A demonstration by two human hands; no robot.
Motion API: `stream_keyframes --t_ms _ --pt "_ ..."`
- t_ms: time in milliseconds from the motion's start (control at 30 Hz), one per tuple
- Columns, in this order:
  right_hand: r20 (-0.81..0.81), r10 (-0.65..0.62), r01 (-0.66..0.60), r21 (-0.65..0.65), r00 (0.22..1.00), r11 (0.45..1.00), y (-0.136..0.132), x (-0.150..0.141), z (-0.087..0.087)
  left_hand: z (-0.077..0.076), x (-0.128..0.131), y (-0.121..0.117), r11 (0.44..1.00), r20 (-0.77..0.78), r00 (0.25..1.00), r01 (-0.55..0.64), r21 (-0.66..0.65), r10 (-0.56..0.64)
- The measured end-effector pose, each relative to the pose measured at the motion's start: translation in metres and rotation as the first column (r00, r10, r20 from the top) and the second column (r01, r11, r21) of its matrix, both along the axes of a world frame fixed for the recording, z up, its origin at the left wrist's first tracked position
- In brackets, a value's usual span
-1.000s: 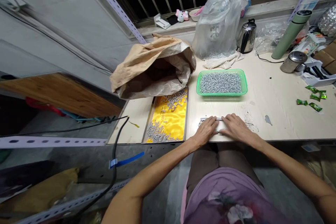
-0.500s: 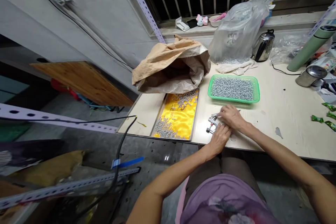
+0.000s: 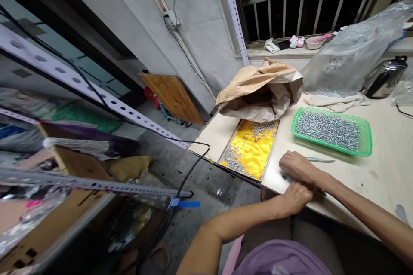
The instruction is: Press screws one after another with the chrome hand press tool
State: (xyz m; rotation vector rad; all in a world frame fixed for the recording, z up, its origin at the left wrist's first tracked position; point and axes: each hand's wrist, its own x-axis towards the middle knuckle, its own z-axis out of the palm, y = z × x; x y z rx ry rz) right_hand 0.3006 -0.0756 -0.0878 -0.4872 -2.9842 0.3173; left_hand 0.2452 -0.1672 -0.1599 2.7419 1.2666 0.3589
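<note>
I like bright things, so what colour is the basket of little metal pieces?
Green basket, best seen in the head view.

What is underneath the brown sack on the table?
The brown sack overlaps the far end of the yellow cloth, where small metal pieces lie by its edge, and part of the table. How far cloth and pieces run beneath it is hidden.

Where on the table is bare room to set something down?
Between the green basket and grey scrap, and a smaller patch left of the yellow tray. Crowded: around the left hand and right hand, and behind the basket, with cloth, bag, kettle.
</note>
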Motion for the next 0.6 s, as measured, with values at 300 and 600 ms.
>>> stream_keyframes --t_ms 300,600 --pt "-0.401 -0.436 0.542 0.204 0.806 0.815 0.071 0.068 0.055 0.049 -0.13 0.011 0.809 -0.028 0.809 -0.586 0.056 0.588" --pt "-0.253 -0.389 0.396 -0.026 0.886 0.918 -0.002 0.085 0.019 0.059 -0.21 0.017 0.738 -0.381 0.719 -0.663 -0.125 0.582"
